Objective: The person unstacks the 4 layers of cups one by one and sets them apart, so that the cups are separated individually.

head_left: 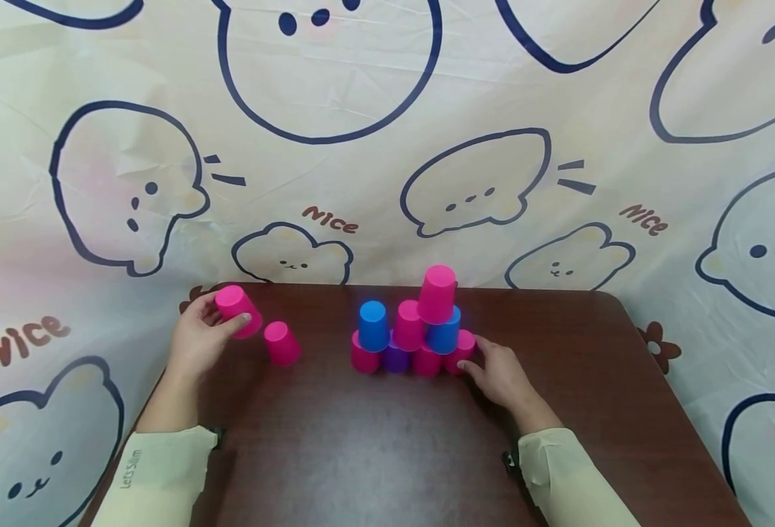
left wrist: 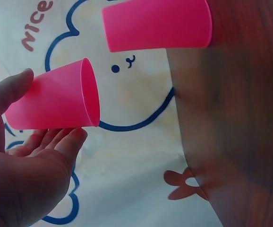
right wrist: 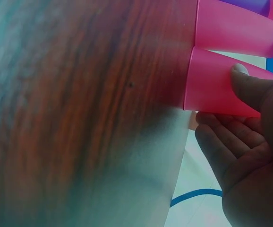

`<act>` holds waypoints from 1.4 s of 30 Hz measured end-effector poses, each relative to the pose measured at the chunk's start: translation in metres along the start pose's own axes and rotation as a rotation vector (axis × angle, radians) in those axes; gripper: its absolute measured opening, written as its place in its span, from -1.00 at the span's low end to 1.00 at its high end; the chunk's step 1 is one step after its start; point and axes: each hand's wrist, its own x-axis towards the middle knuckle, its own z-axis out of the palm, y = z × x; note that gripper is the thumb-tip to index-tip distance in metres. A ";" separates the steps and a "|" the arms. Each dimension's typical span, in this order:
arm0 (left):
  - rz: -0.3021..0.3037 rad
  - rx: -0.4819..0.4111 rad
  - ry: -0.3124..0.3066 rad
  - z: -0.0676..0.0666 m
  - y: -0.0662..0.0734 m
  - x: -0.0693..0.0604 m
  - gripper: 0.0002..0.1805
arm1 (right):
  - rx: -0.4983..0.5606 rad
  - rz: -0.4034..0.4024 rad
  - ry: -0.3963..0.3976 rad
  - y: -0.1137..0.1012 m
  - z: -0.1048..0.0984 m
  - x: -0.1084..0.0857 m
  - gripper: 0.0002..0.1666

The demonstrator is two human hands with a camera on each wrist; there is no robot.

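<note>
My left hand holds a pink cup, raised off the table and tilted, thumb on one side and fingers on the other. Just right of it, another pink cup stands upside down on the table. At the centre is a stack of upside-down cups. Its bottom row has pink cups and a purple cup. Above stand a blue cup, a pink cup and a second blue cup. One pink cup tops the right side. My right hand grips the bottom row's rightmost pink cup.
The dark brown wooden table has its back edge close behind the stack. A cream cloth with cartoon drawings hangs behind and at both sides of the table.
</note>
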 end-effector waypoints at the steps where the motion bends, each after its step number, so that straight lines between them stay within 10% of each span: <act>1: -0.009 -0.002 0.005 0.000 -0.001 0.001 0.00 | -0.004 -0.005 -0.001 0.000 0.000 0.000 -0.19; 42: -0.191 0.064 0.016 -0.005 -0.072 0.038 0.04 | -0.017 -0.046 0.021 0.002 0.001 0.000 -0.18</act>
